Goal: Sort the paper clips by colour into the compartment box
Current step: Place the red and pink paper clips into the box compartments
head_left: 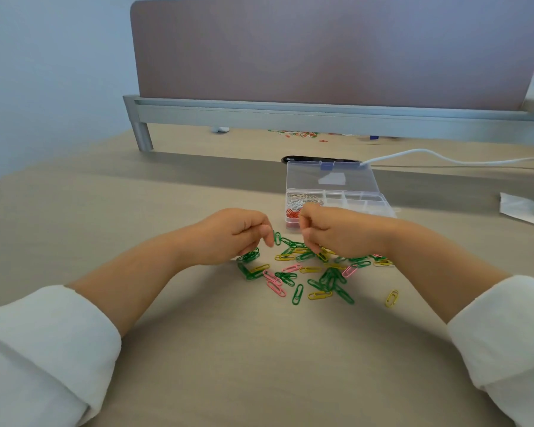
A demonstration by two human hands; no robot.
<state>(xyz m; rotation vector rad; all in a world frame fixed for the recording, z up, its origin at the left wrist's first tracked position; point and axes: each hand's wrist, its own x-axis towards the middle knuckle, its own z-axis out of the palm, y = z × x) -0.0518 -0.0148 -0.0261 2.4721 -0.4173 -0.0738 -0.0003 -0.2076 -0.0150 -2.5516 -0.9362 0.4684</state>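
Observation:
A loose pile of green, yellow and pink paper clips [309, 269] lies on the desk in front of me. My left hand [235, 235] hovers over the pile's left edge with its fingers curled down onto a cluster of green clips [249, 256]. My right hand [330, 232] is curled like a fist over the pile's far middle, fingertips touching the clips. What either palm holds is hidden. Just behind my right hand stands the clear compartment box [364, 200], its lid [330, 177] open. White clips [301, 200] and red clips [292, 213] lie in its left compartments.
A single yellow clip [392, 298] lies apart at the right. A desk divider on a metal rail [290, 114] runs across the back, with more clips [296, 134] beyond it. A white cable [444, 158] and a silvery sheet [524, 211] are at the right.

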